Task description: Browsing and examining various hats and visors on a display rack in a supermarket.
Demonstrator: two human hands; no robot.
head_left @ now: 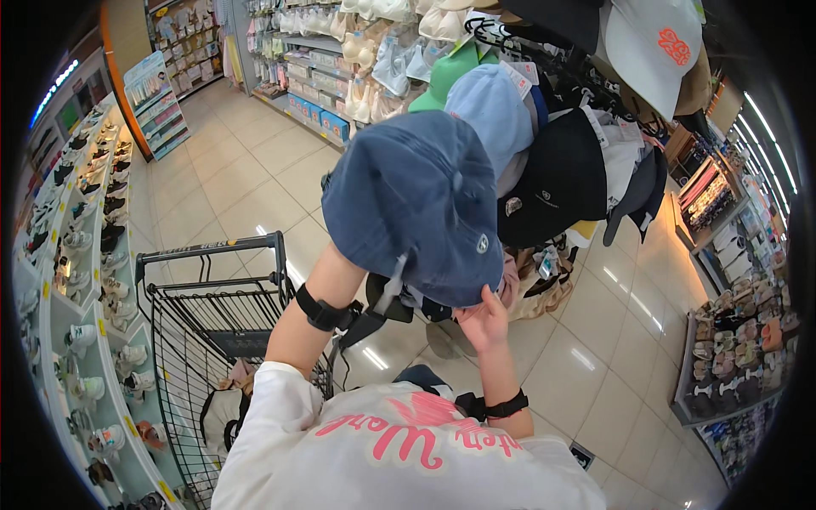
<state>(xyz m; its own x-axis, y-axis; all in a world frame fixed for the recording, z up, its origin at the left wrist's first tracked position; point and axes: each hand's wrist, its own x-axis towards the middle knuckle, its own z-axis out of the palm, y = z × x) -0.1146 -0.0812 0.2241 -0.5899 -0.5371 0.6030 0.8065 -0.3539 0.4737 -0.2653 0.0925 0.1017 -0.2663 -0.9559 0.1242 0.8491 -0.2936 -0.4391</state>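
Observation:
A dark blue cloth hat [399,200] with a small round emblem is held up in front of me. My right hand [484,321] pinches its lower right edge between thumb and fingers. The left forearm [319,289] reaches up under the hat, which hides my left hand and its fingers. Just beyond hang other hats: a light blue cap [491,110], a green one [450,75] and a black one [557,174]. A white cap [654,47] with an orange design hangs higher at the right.
A black wire shopping cart [212,297] stands at my left, with a white and black bag [223,418] inside. Curved shoe shelves [93,340] line the left side. Bras [361,51] hang at the back, and another shoe rack [739,348] is at the right.

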